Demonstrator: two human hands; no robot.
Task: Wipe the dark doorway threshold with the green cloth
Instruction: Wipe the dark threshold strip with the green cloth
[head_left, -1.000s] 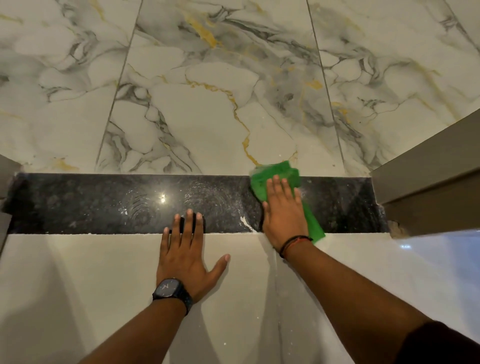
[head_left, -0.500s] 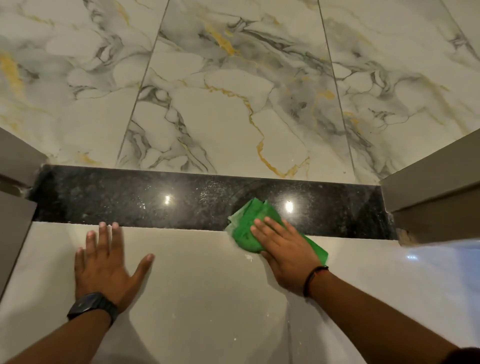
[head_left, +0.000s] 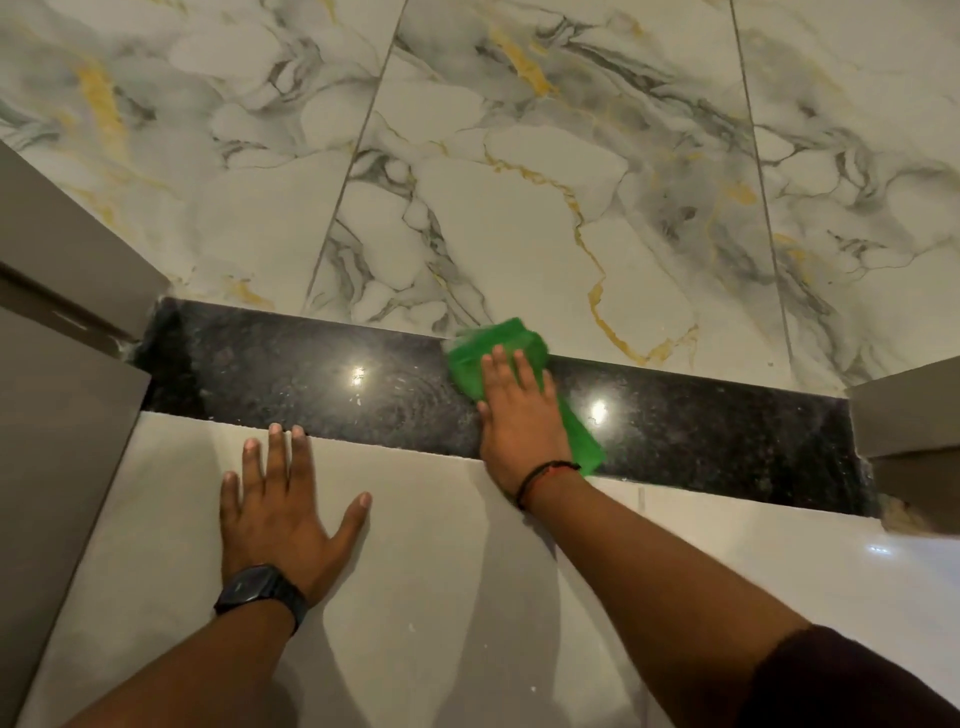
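Observation:
The dark speckled threshold runs as a glossy strip across the doorway between two floors. A green cloth lies on it near the middle, its far edge reaching the marble tile. My right hand presses flat on the cloth, fingers pointing away from me, a dark band on the wrist. My left hand is spread flat on the pale tile in front of the threshold, fingertips at the strip's near edge, a black watch on the wrist. Faint swirl marks show on the strip left of the cloth.
Grey door frame posts stand at the left end and the right end of the threshold. White marble tile with grey and gold veins lies beyond it. Plain pale tile lies on my side.
My right hand has pushed the cloth from the strip's near edge up to its far edge. My left hand now rests closer to the threshold. The view has shifted left.

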